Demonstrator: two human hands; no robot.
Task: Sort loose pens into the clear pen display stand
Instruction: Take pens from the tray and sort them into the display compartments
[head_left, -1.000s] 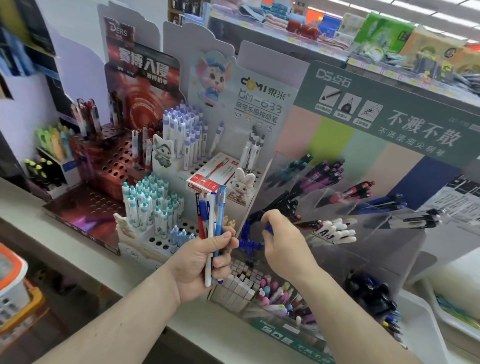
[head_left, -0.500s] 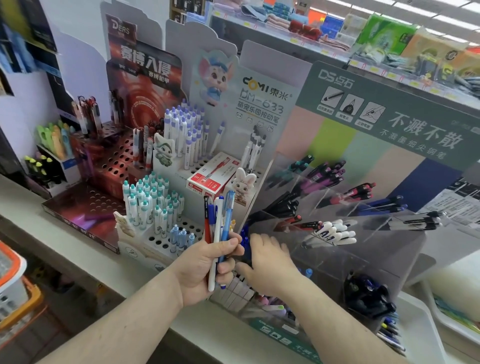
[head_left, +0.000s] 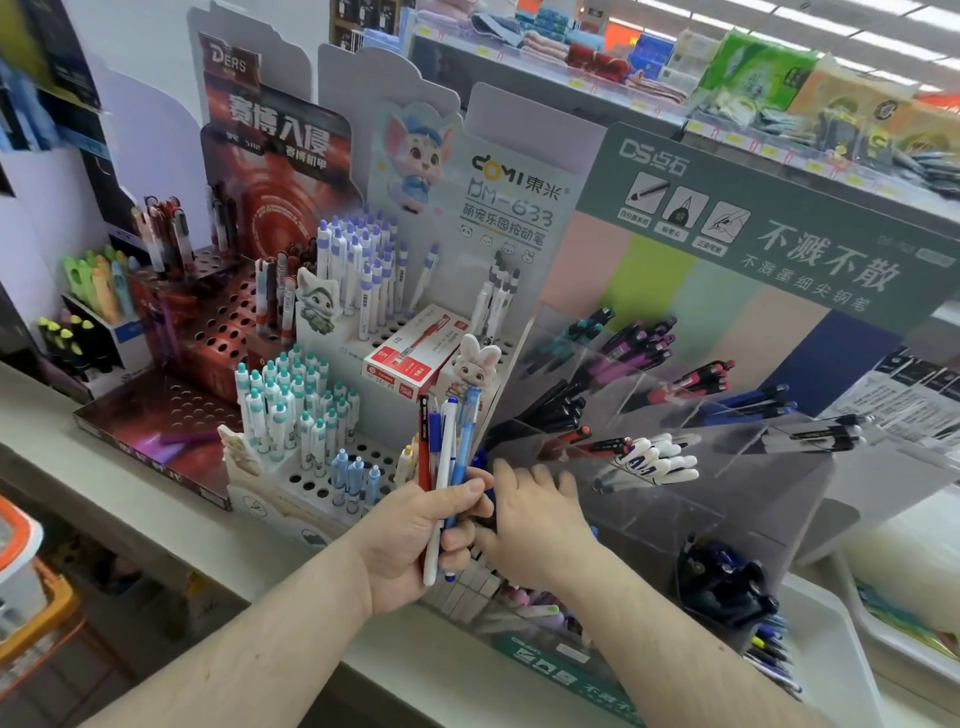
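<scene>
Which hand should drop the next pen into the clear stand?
Probably the right hand: it is free, fingers spread, right beside the clear stand. The left hand is busy gripping the bunch of pens, so it works better as the holder.

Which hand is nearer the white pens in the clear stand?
Right. The right hand reaches toward the clear stand, just below and left of the white pens. The left hand sits farther left, gripping a bunch of pens.
</scene>
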